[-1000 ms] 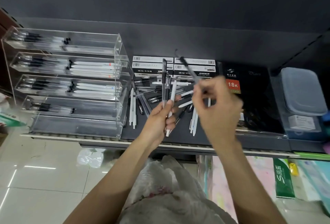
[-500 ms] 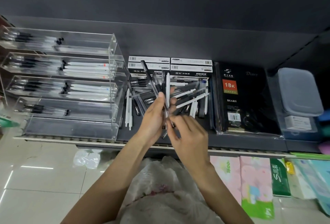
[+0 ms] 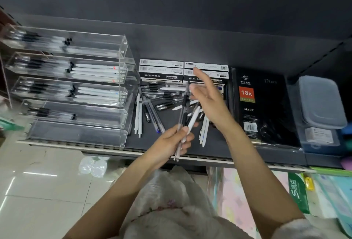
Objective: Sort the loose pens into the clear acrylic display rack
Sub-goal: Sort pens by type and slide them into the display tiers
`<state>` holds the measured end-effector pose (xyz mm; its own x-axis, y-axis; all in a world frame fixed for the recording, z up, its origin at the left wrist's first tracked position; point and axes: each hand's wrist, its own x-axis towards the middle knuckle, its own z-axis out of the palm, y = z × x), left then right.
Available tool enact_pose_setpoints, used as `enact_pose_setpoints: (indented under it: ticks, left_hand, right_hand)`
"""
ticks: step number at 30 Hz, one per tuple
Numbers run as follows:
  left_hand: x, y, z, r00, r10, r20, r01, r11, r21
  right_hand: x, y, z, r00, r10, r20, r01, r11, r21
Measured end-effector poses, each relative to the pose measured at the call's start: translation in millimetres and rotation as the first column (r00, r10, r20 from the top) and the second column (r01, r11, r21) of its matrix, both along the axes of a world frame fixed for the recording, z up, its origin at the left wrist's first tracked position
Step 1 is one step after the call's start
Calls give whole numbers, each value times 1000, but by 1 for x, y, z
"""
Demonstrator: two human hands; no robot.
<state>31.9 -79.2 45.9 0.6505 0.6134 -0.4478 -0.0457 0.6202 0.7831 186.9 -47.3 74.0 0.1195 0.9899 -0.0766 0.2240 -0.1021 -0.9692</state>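
The rack [image 3: 76, 90] stood left on the shelf [image 3: 247, 154]. Loose pens [image 3: 152, 105] lay right of it. Boxes [image 3: 182, 71] sat behind them, a diary [image 3: 262, 105] further right.

Rack [image 3: 124, 93]: clear acrylic, glossy, smooth.
Pens [image 3: 152, 105]: plastic, some clear-barrelled, some matt white.
Shelf [image 3: 171, 135]: dark, matt.
Boxes [image 3: 161, 71]: printed card.
Diary [image 3: 266, 105]: black cover under shiny film.
Tub [image 3: 322, 101]: frosted plastic.
Floor [image 3: 38, 181]: glossy tile.
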Motion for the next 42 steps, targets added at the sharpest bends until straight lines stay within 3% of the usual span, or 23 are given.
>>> enact_pose_setpoints:
  ticks: [6, 10, 14, 20, 22, 25, 28, 30, 33, 37, 42]
  left_hand:
    - [-29, -4, 8, 997, 81, -18, -80, 996, 26]
    - [-65, -3, 13, 990, 130, -59, -129, 991, 29]
    - [-105, 5, 17, 992, 127, 9, -127, 992, 16]
    - [-193, 27, 12, 950, 301, 81, -302, 953, -7]
    - [-224, 38, 7, 856, 494, 151, -481, 869, -115]
    - [-275, 56, -3, 621, 744, 246, -687, 668, -287]
    - [-318, 75, -10, 450, 857, 250, -764, 514, -389]
    - [-337, 86, -14, 400, 878, 262, -767, 478, -429]
    - [-352, 94, -15, 447, 853, 271, -729, 522, -443]
    - [-358, 97, -18, 541, 796, 272, -679, 604, -417]
    - [-359, 97, -19, 663, 712, 231, -652, 701, -288]
  right_hand:
    - [-40, 10, -11, 981, 60, -186, -64, 998, -12]
    - [-77, 16, -4, 980, 176, -93, -172, 984, 54]
    - [-122, 28, 7, 960, 270, -66, -267, 962, 59]
    - [-216, 54, 14, 939, 342, -30, -341, 939, 36]
    - [-249, 62, 13, 949, 313, -27, -312, 950, 31]
    - [-295, 66, 8, 965, 261, 11, -261, 965, -10]
    - [-338, 65, 0, 960, 224, 166, -216, 974, -63]
    - [-364, 64, -5, 926, 249, 284, -231, 968, -97]
    - [-395, 61, -10, 883, 259, 392, -250, 965, -77]
    - [-411, 62, -14, 884, 194, 426, -179, 981, -73]
    - [-396, 57, -13, 822, 94, 562, -103, 995, -16]
